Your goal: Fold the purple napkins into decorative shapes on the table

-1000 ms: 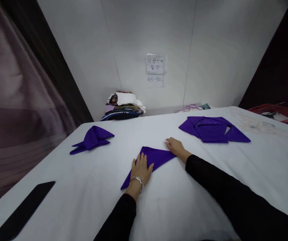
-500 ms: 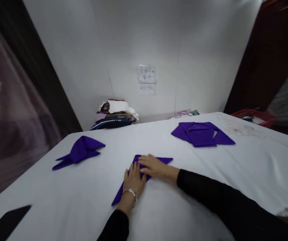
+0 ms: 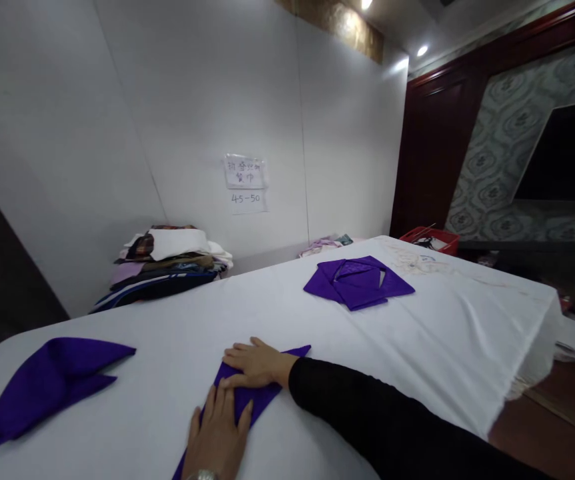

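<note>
A purple cloth napkin (image 3: pixel 266 393), folded into a long pointed shape, lies flat on the white-covered table (image 3: pixel 157 427) in front of me. My left hand (image 3: pixel 218 430) rests on its near half, fingers spread and pressing down. Just beyond, my right hand (image 3: pixel 257 363) lies flat across the upper fold, its fingertips close to the left hand's fingers. Both palms cover much of the napkin; one tip pokes out past my right wrist. Neither hand grips anything.
To the left lies a folded purple napkin (image 3: pixel 57 380) with pointed ends. Another folded purple napkin (image 3: pixel 360 283) sits farther back on the right. Piled clothes (image 3: pixel 172 257) stand behind the table, and a red basket (image 3: pixel 435 240) is beyond its far right corner.
The view has swung to the right and tilted up, so the table things appear farther left. Both hands remain flat on the same napkin, the right hand reaching slightly farther over its upper edge.
</note>
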Tool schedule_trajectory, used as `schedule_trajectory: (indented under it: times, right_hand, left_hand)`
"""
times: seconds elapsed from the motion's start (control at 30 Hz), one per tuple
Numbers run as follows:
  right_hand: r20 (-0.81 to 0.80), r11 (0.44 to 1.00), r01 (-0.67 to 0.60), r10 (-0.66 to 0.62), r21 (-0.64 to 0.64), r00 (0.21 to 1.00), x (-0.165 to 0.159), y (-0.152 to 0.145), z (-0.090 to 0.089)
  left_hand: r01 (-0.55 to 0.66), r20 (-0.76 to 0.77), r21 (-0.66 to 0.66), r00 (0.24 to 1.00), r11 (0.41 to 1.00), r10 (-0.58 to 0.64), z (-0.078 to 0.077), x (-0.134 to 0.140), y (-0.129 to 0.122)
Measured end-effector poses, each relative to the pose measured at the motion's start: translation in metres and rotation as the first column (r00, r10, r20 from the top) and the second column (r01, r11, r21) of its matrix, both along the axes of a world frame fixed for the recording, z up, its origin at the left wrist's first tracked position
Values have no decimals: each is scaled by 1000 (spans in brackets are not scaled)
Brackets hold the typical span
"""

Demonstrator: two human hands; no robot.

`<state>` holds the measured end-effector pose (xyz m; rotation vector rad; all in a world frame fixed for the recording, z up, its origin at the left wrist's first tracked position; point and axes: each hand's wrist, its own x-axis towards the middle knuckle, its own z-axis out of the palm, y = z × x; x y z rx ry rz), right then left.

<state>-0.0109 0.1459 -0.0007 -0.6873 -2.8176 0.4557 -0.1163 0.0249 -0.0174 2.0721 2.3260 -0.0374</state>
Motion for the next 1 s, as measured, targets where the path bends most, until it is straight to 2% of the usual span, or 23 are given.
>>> schedule_trajectory:
  times: [0.13, 0.23, 0.33, 0.43, 0.5, 0.57, 0.8, 0.9, 1.0]
  right_hand:
    - [17, 998, 66, -66, 2, 998, 3, 0, 8]
    - [-36, 992, 121, -120, 39, 992, 9, -16, 15]
    - [-96, 994, 5, 5, 105, 995, 14, -37, 16]
    - [-41, 997, -81, 82, 13, 996, 17, -46, 12]
    - [-14, 996, -70, 69, -61, 997, 18, -43, 9]
    - [-16, 995, -53, 52, -80, 999, 19, -39, 6]
    - [-39, 998, -10, 8, -62, 999, 18, -38, 6]
    - [-15, 998, -8, 7, -64, 1000, 18, -39, 7]
    - [-22, 998, -21, 20, -58, 1000, 19, -39, 8]
  left_hand:
    - [45, -9, 13, 999, 999, -45, 0, -2, 1]
    - [54, -21, 20, 998, 998, -53, -5, -4, 3]
    - [71, -51, 16, 996, 997, -71, -9, -6, 4]
    - [82, -100, -40, 991, 996, -86, -10, -6, 3]
    - [104, -132, -51, 985, 993, -110, -9, -6, 2]
    - [121, -135, -32, 983, 992, -125, -7, -6, 1]
    - [57, -84, -16, 995, 998, -58, -2, -9, -6]
    - [-21, -114, -8, 993, 1000, 20, -4, -22, -18]
    - [-13, -128, 31, 992, 999, 17, -11, -43, -36]
